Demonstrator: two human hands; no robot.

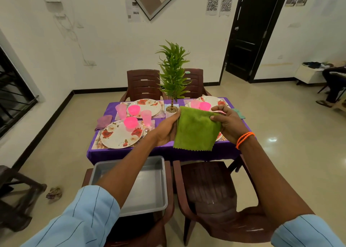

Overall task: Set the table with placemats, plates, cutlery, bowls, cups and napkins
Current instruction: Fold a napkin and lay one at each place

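I hold a green napkin (196, 130) up over the near right side of the purple-covered table (131, 154). My left hand (167, 128) pinches its left edge and my right hand (229, 124) pinches its top right corner. The napkin hides most of the near right plate (219, 136). On the near left, a floral plate (119, 135) lies on a placemat with a pink bowl (130, 122) and a pink cup (146, 116). A purple napkin (104, 121) lies left of it. Two more floral plates (148, 106) with pink bowls and cups sit at the far side.
A potted plant (173, 81) stands at the table's middle. A teal napkin (238, 112) lies at the right edge. A grey tray (146, 186) sits on the near left chair; the near right chair (207, 188) is bare. Two chairs stand beyond the table. A person sits at far right.
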